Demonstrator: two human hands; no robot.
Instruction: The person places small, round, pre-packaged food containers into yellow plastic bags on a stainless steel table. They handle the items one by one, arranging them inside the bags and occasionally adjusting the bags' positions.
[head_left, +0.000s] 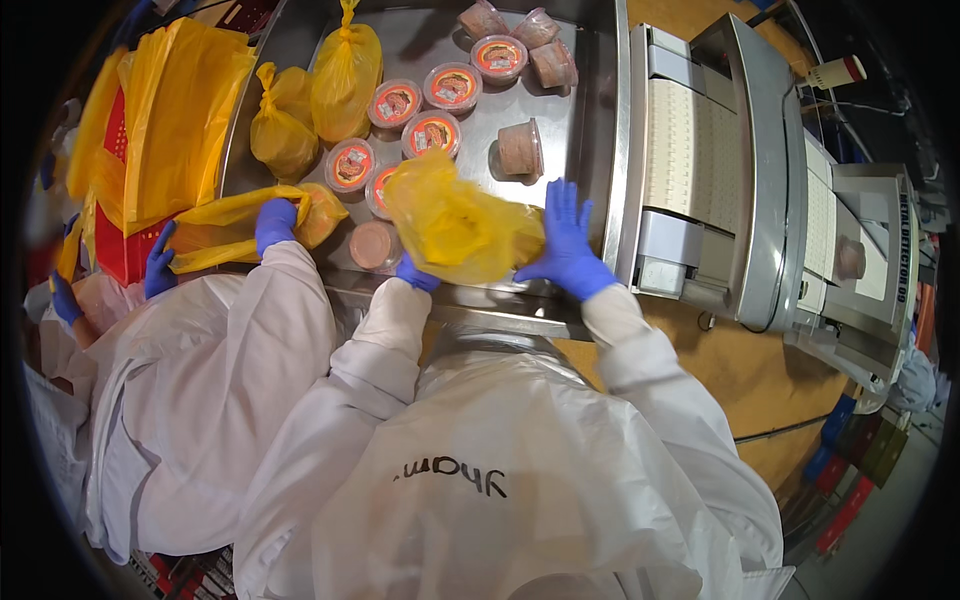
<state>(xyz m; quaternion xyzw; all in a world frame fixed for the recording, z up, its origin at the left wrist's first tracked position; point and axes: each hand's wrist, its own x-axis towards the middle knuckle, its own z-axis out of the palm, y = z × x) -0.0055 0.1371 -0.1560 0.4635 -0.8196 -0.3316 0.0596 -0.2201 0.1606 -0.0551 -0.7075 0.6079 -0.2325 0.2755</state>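
My left hand (418, 274), in a blue glove, holds the near left side of a yellow plastic bag (457, 225); its fingers are mostly hidden by the plastic. The bag's open, crumpled mouth faces up, and its right end bulges around something I cannot make out. Beside that end, my right hand (568, 244) is spread wide, also gloved in blue. Past it, a clear tub of pinkish food (519, 148) rests on its side on the steel table (480, 161). Left of the bag lies an upturned tub (374, 246). Several tubs with orange labels (433, 135) stand beyond.
At left, a co-worker's blue-gloved hand (276, 225) grips another yellow bag (225, 225) around a tub. Two knotted yellow bags (347, 82) sit at the far left. Empty yellow bags (180, 120) drape over a red crate (124, 251). A conveyor (670, 142) through a metal detector adjoins the table's right edge.
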